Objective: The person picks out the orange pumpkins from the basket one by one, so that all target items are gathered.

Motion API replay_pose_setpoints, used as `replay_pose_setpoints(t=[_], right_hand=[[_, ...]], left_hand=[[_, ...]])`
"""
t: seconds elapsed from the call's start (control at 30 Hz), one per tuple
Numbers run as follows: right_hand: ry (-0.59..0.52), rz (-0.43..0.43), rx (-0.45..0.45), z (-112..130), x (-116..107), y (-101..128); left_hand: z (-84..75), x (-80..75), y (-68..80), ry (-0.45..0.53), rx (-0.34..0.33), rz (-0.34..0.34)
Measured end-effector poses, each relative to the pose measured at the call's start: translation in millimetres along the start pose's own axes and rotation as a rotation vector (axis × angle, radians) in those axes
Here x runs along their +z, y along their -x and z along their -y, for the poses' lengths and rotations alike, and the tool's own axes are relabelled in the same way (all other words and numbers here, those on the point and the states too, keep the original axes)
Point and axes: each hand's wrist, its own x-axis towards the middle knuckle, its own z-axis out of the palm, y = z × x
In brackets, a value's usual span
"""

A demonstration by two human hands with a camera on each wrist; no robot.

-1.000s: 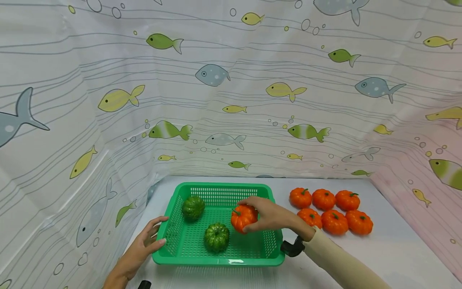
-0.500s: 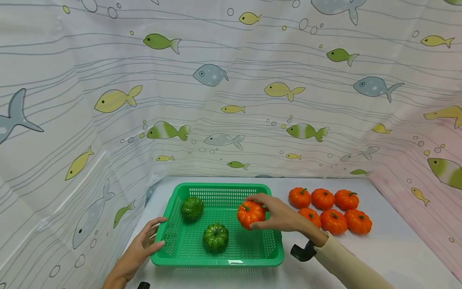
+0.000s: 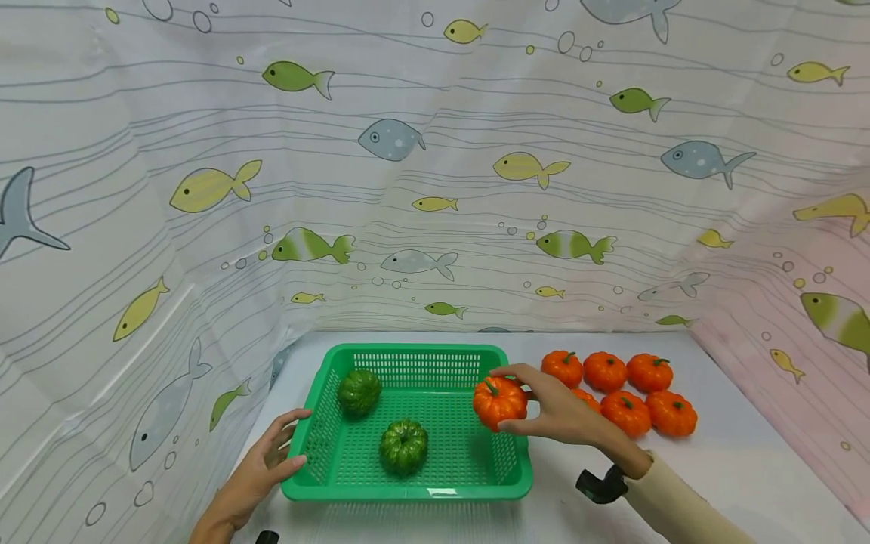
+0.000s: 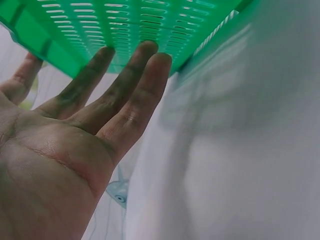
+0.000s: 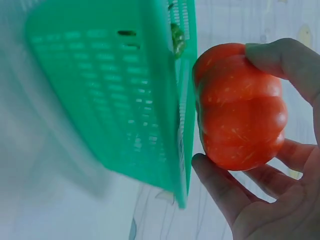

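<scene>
An orange toy pumpkin [image 3: 499, 404] with a green stem is held by my right hand [image 3: 560, 408], thumb on the near side and fingers on the far side. In the head view it overlaps the right wall of the green basket [image 3: 408, 493]; the right wrist view shows the pumpkin above the basket's rim. My left hand [image 3: 261, 468] is at the basket's left side, thumb and fingertips at the rim. In the left wrist view its straight fingers [image 4: 135, 107] reach up to the slotted wall. Inside the basket sit two green pumpkins [image 3: 404, 447], one at the back left, one near the middle front.
Several more orange pumpkins [image 3: 626, 414] stand in two rows on the white table [image 3: 741, 468], right of the basket; my right forearm partly hides one. A fish-patterned curtain [image 3: 435, 166] encloses the back and both sides.
My right hand has carried the orange pumpkin rightward, from over the basket's inside to its right wall. The left hand stays at the basket's left side. The head view has shifted slightly.
</scene>
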Motion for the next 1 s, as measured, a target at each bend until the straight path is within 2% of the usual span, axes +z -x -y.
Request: replay_pose_setpoints(t=[0.27,0.6,1.0], right_hand=[[-0.005,-0.074,0.103,-17.1,-9.4,20.6],[-0.047,-0.151,0.116,-38.2,-19.4,48.4],[0.021,-0.181,0.292,-53.3,-19.7,81.1]], left_hand=[[-1.4,0.3,-0.4,-0.011,0.003,-0.001],[-1.4,-1.1,-0.4,-0.013,-0.001,0.006],[-2.1,-0.2,0.2,-0.018,0.0,0.006]])
